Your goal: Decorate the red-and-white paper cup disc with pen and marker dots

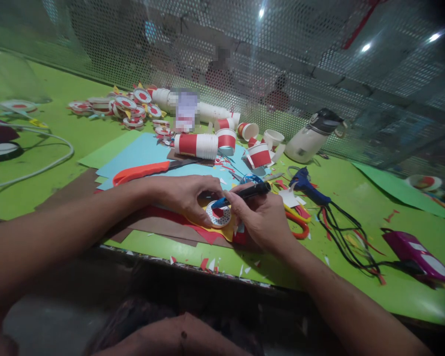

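My left hand (193, 195) pinches the rim of a small round paper-cup piece (218, 221), white with dark dots around a red centre. In my right hand (261, 210) is a black marker pen (251, 192), its blue tip end over the upper part of the disc. Beneath the disc lie yellow and red paper (207, 235) on brown sheets (163, 226). Orange-handled scissors (143, 171) rest beyond my left wrist. Yellow-and-orange scissor handles (300, 228) show beside my right hand, their blades hidden.
Stacked red-and-white paper cups (196, 146) and finished-looking discs (126, 104) sit at the back. On the right are a bottle (306, 141), a blue glue gun (307, 187) with black cables and a purple device (417, 254). Paper scraps (207, 264) litter the front edge. A mesh screen (207, 54) stands behind.
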A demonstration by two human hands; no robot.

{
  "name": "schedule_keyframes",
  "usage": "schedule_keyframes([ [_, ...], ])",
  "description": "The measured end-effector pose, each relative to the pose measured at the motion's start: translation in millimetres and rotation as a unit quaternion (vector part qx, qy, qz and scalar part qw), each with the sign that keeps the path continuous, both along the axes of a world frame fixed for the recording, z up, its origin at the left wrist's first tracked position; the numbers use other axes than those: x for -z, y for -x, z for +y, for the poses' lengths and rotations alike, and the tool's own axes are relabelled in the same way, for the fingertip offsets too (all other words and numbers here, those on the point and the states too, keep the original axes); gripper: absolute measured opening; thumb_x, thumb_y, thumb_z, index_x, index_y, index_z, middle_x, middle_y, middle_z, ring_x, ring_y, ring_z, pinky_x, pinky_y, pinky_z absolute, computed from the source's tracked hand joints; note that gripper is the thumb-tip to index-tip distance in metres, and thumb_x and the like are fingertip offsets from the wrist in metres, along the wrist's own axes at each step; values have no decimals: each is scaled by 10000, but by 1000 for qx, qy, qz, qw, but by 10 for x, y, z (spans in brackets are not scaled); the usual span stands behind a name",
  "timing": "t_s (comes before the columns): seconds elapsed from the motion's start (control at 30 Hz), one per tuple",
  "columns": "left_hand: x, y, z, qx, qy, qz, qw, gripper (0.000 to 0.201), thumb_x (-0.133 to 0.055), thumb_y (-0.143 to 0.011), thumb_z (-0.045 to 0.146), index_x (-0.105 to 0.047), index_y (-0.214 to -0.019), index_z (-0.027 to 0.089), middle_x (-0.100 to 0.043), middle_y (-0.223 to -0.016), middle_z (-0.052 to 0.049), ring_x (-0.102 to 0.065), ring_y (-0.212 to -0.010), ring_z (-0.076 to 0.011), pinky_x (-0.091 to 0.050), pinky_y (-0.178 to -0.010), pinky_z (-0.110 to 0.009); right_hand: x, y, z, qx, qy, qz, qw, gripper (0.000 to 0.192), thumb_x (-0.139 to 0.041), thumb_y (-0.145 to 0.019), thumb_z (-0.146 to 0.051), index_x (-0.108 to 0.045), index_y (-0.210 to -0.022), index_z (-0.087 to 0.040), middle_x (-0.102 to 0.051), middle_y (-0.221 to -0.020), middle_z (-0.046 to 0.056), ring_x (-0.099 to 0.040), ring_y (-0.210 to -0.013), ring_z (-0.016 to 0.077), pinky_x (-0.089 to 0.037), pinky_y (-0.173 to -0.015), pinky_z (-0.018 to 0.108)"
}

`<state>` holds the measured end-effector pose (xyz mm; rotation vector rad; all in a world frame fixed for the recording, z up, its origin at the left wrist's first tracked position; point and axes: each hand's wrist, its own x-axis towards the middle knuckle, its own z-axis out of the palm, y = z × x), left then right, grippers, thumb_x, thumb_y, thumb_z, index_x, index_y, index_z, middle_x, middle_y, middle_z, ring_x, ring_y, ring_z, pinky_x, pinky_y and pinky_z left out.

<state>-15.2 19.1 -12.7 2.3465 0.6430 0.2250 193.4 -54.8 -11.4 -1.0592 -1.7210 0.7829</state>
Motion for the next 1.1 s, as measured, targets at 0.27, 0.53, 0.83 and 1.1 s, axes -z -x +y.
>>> schedule_keyframes([
  [0.27, -35, -31, -38, -1, 3, -6, 1000, 362, -735, -778, 403, -636, -1050, 186, -605, -1004, -34, -574, -934, -209, -426, -760, -288, 26, 30, 1, -5, -160, -103, 982, 153, -705, -896, -269, -730, -817, -141, -747, -695, 41, -666, -578, 141, -512, -573, 251],
  [0.53, -14, -22, -20, -2, 2, -4, 1000, 384, -746, -763, 431, -622, -1029, 185, -599, -1010, -43, -566, -926, -208, -427, -759, -286, 53, 16, -37, 6, -215, -126, 968, 141, -714, -896, -254, -723, -802, -150, -729, -671, 27, -647, -557, 131, -502, -561, 242],
  [0.83, -2, -14, -9, -19, -9, 13, 1000, 492, -795, -735, 447, -610, -1104, 181, -558, -1014, -28, -516, -877, -185, -419, -740, -280, -25, 1, -33, 76, -80, 29, 993, 224, -723, -859, -313, -674, -685, -181, -595, -502, -49, -533, -413, 95, -454, -423, 209],
  [1.1, 13, 5, -1, -5, -6, -3, 1000, 457, -789, -758, 477, -597, -1055, 189, -534, -941, -8, -501, -832, -168, -411, -701, -269, 38, 0, 20, 60, -33, 21, 997, 238, -722, -862, -352, -700, -702, -177, -613, -508, -42, -546, -420, 99, -463, -447, 211],
])
